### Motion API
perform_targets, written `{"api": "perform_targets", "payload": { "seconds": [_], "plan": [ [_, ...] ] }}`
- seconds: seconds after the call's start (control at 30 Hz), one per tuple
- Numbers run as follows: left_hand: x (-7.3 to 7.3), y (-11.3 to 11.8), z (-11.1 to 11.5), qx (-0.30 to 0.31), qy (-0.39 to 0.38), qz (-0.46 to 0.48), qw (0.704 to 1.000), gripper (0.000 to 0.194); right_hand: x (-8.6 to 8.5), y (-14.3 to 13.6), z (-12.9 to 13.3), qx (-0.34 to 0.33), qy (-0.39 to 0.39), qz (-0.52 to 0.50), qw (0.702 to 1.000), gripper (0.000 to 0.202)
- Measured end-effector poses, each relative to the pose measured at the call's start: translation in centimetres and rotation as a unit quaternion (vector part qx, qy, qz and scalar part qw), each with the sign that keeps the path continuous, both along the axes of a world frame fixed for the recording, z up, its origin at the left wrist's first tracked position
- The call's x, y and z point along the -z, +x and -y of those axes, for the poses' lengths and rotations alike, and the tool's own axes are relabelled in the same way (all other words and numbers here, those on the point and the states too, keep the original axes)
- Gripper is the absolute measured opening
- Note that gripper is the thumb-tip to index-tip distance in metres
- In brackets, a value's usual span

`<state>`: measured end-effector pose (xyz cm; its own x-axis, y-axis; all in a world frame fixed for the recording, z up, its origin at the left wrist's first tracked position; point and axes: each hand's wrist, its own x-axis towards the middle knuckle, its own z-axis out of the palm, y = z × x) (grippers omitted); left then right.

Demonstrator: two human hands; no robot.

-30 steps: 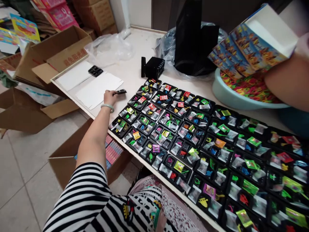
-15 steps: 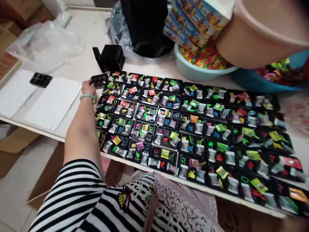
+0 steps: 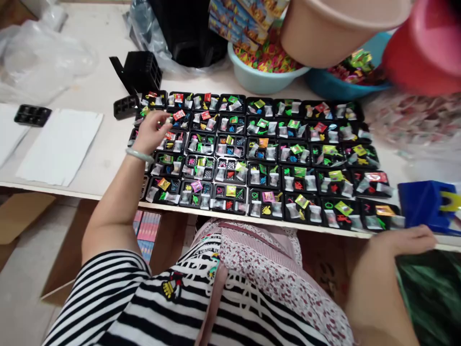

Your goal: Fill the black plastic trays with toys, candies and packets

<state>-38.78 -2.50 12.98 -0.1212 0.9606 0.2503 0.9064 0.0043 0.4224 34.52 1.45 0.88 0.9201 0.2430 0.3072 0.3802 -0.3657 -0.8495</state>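
Observation:
My left hand (image 3: 151, 132) is over the left columns of small black compartment trays (image 3: 230, 166). Its thumb and fingers curl together in a pinch beside a tray with a red packet (image 3: 178, 115); what lies between the fingertips, if anything, is too small to make out. The filled trays hold wrapped sweets, white packets and small coloured plastic pieces. Just beyond this hand, an unfilled black tray (image 3: 126, 106) leans at the corner of the rows. My right hand (image 3: 414, 239) rests at the table's front edge, fingers stretched out, close to a blue plastic container (image 3: 423, 204).
A stack of black trays (image 3: 142, 72) stands behind the rows. Farther back are a pale blue basin (image 3: 266, 79) of coloured pieces, a darker blue basin (image 3: 345, 89), a beige tub (image 3: 324, 43) and a red tub (image 3: 425, 53). White sheets (image 3: 61, 144) lie left.
My left hand has left the unfilled tray and moved right over the filled ones. My right hand has come into view at the front edge. The view has shifted right.

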Motion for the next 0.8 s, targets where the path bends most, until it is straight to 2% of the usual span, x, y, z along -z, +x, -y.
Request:
{"api": "perform_targets", "payload": {
  "seconds": [0.1,0.17,0.3,0.37,0.47,0.57,0.7,0.8],
  "plan": [
    [0.1,5.0,2.5,0.044,0.072,0.045,0.995,0.05,1.7,1.7,-0.2,-0.025,-0.001,0.05,0.998,0.035],
    [0.5,8.3,2.8,0.087,0.065,0.056,0.993,0.028,2.2,2.4,-0.3,-0.037,-0.013,0.067,0.997,0.034],
    [0.7,14.4,1.3,0.189,0.027,0.06,0.98,0.018,3.1,3.5,-0.5,-0.024,-0.005,0.076,0.997,0.037],
    [0.4,16.6,1.2,0.205,0.046,0.07,0.975,0.018,3.7,3.8,-0.6,-0.023,-0.003,0.084,0.996,0.05],
    [0.3,18.3,3.1,0.175,0.095,0.082,0.977,0.018,4.5,4.0,-0.6,-0.048,0.009,0.108,0.993,0.075],
    [1.5,18.7,6.8,0.108,0.159,0.085,0.978,0.018,5.0,4.1,-0.4,-0.069,0.028,0.119,0.99,0.084],
    [4.3,19.4,12.0,0.026,0.217,0.09,0.972,0.019,5.7,4.6,-0.2,-0.083,0.035,0.117,0.989,0.072],
    [6.4,19.8,14.4,-0.006,0.237,0.054,0.97,0.019,5.8,4.6,-0.5,-0.098,0.032,0.108,0.989,0.05]
  ]
}}
